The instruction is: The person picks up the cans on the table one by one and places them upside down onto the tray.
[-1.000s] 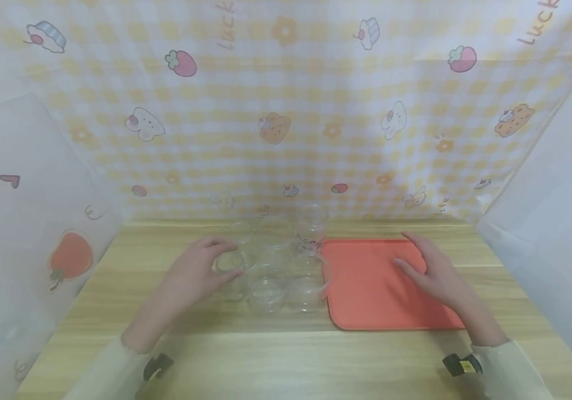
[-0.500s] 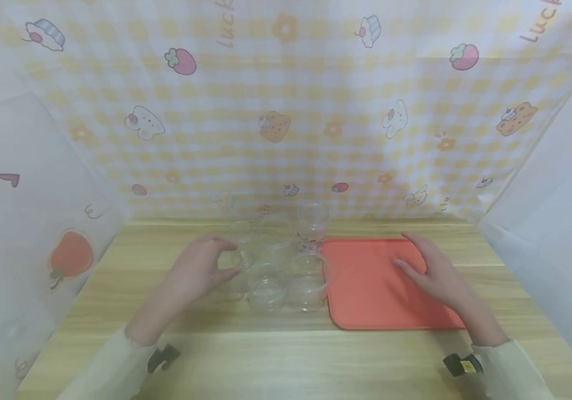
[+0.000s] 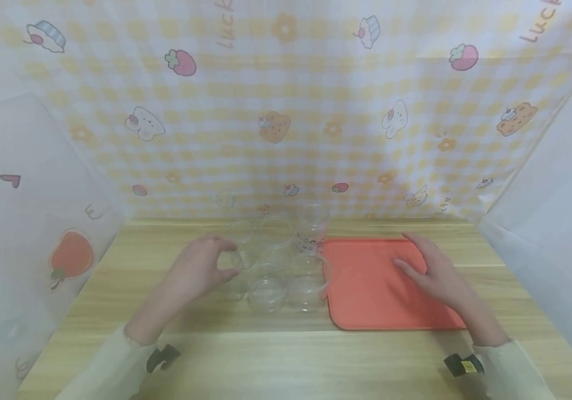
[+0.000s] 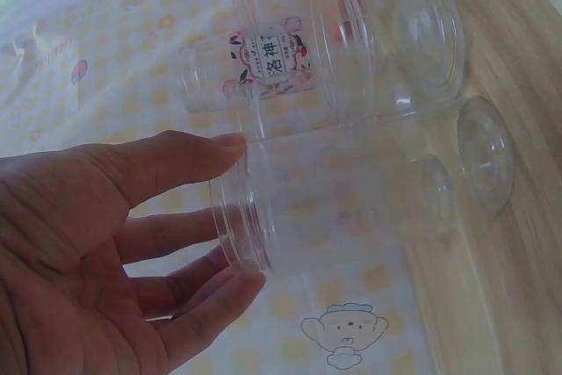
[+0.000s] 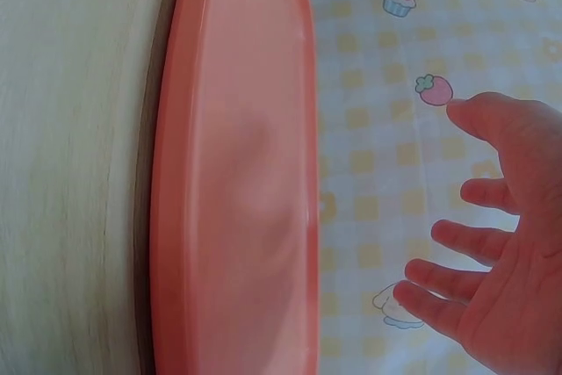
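My left hand [image 3: 193,272] pinches the rim of a clear plastic jar [image 4: 342,191], with the thumb on one side and the fingers on the other. That jar stands upright at the left front of a cluster of several clear jars. A neighbouring clear jar [image 4: 421,37] stands close beside it. Over the coral-red tray [image 3: 366,294] hovers my right hand [image 3: 436,278], fingers spread and holding nothing; the right wrist view shows the same bare palm [image 5: 527,252]. The transparent walls make the jars' outlines hard to separate in the head view.
One jar at the back carries a printed label [image 4: 272,59] with flowers and characters. The tray lies right of the jars on a wooden table [image 3: 286,361]. A yellow checked cloth [image 3: 286,83] hangs behind, and pale sheets hang at both sides.
My left hand has closed slightly at the jar's rim since one second ago, its forearm shifting a little. The right hand, the tray and the other jars stay where they were.
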A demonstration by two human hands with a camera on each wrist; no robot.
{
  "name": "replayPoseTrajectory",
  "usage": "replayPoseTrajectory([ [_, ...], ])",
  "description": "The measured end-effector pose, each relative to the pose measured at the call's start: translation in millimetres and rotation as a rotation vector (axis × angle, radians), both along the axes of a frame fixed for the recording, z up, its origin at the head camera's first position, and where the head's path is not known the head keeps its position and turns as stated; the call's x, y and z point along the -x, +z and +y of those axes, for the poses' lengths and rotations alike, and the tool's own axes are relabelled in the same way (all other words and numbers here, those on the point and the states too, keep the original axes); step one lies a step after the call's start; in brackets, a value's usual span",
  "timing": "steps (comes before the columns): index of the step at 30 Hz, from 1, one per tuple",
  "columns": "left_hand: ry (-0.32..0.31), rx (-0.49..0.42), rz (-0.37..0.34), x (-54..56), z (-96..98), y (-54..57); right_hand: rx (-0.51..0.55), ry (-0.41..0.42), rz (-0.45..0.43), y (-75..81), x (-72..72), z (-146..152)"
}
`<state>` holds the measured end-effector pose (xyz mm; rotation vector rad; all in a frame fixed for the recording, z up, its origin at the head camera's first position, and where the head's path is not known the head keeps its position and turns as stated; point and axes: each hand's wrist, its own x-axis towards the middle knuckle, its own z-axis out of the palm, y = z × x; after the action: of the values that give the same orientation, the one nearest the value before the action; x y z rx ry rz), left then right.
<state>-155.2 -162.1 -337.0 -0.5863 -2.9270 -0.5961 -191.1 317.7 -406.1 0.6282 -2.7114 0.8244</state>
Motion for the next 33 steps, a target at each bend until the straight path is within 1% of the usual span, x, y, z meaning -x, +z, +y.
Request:
replayPoseTrajectory([
  [7, 0.020, -0.013, -0.005, -0.8, -2.3, -2.0, 0.004, -0.006, -0.023, -0.2, -1.0, 4],
  [12, 0.028, -0.016, 0.013, -1.4, -4.0, -1.5, 0.007, -0.004, -0.015, 0.4, -1.7, 5],
  [16, 0.036, -0.014, 0.009, -2.5, -5.8, -0.5, 0.006, -0.016, -0.027, 1.1, -2.3, 6],
  [22, 0.061, -0.007, -0.015, -5.9, -10.7, 3.1, -0.004, -0.021, -0.050, 2.6, -3.3, 8],
  [27, 0.091, -0.024, -0.048, -7.1, -18.4, 6.5, 0.011, -0.024, -0.061, 5.0, -5.0, 10],
  [29, 0.099, -0.030, -0.045, -7.0, -22.2, 8.2, 0.018, -0.028, -0.068, 5.8, -5.1, 11],
  [33, 0.108, -0.056, -0.014, -7.3, -30.1, 12.6, 0.023, -0.034, -0.071, 6.6, -4.0, 12],
])
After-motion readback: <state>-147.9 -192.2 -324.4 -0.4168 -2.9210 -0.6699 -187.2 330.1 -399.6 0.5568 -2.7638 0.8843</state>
